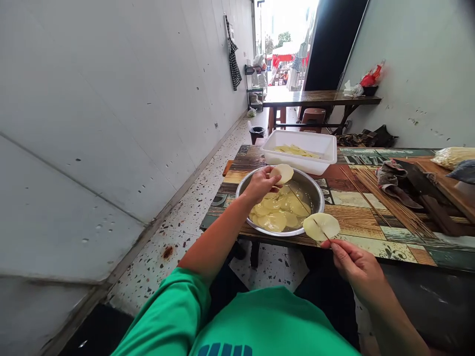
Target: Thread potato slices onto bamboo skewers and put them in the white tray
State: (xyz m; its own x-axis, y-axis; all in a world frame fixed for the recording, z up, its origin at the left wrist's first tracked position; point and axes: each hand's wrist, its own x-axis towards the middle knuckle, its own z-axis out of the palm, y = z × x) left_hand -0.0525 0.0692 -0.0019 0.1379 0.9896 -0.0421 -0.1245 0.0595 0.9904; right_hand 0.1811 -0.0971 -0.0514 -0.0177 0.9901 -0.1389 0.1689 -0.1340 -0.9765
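Observation:
My left hand [262, 183] is closed on a thin, pale potato slice [282, 173], held above a metal basin [322, 198]. Inside the basin, many wet potato slices [272, 220] lie in water. My right hand [352, 259] pinches the lower end of a thin bamboo skewer [325, 235] near the front edge of the table. A round potato slice [330, 225] is threaded on that skewer, and the stick's upper length reaches up and left over the basin.
Behind the basin stands a white plastic tub [322, 165] with potato slices inside. Loose skewers [393, 198] lie on the patterned table [356, 225] to the right, beside a crumpled glove [393, 180] and a wooden board [449, 183]. A white wall [92, 99] runs along the left.

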